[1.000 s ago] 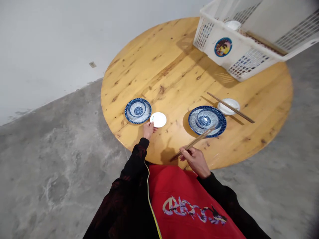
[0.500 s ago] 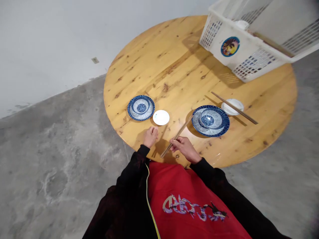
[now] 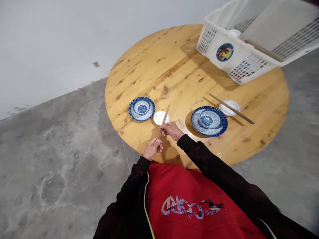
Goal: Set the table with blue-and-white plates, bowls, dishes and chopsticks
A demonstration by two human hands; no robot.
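A pair of wooden chopsticks [image 3: 166,113] slants over the small white dish [image 3: 158,117]. My right hand [image 3: 172,130] pinches the chopsticks near their middle. At their lower end, the fingers of my left hand [image 3: 153,148] are closed around the tips. Left of the dish sits a blue-patterned plate [image 3: 135,116] with a matching bowl [image 3: 142,107] on it. To the right, a second blue-patterned plate [image 3: 216,132] carries another bowl [image 3: 208,119]. Beside that plate, another pair of chopsticks [image 3: 243,116] lies across a white dish [image 3: 228,103].
The round wooden table [image 3: 149,66] has a white plastic basket [image 3: 249,63] at its far right, with a white dish and a wooden piece showing inside. A wall [image 3: 62,33] rises behind, and grey concrete floor [image 3: 62,149] surrounds the table.
My right hand has carried the chopsticks left and turned them more upright, over the small white dish. My left hand has closed on their lower end. The view has shifted slightly.
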